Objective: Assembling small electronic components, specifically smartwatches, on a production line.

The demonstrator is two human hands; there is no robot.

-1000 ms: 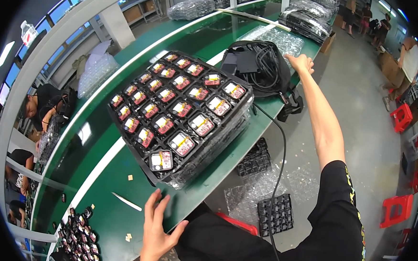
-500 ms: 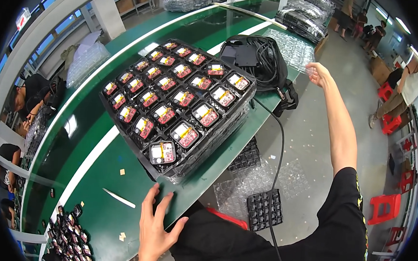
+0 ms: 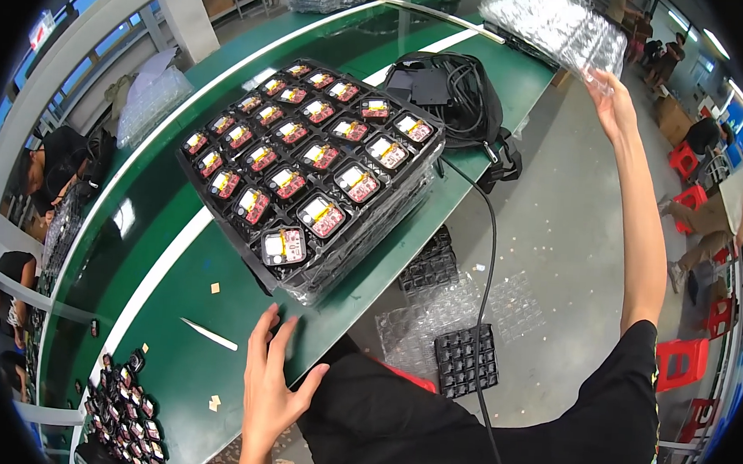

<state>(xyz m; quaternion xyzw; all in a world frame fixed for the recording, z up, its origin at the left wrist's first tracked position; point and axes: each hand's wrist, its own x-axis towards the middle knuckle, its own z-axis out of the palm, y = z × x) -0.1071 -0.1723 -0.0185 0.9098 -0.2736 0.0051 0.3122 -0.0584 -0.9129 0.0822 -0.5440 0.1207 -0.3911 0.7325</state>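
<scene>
The left hand (image 3: pixel 273 388) lies flat, fingers spread and released, on the green table (image 3: pixel 166 245) just before the stack of black trays (image 3: pixel 311 173). These hold small packs with red, white and yellow labels. Farther off, the right hand (image 3: pixel 611 98) reaches out, fingers touching the clear plastic trays (image 3: pixel 554 26) at the table's end; a firm pinch on their edge seems the next need.
</scene>
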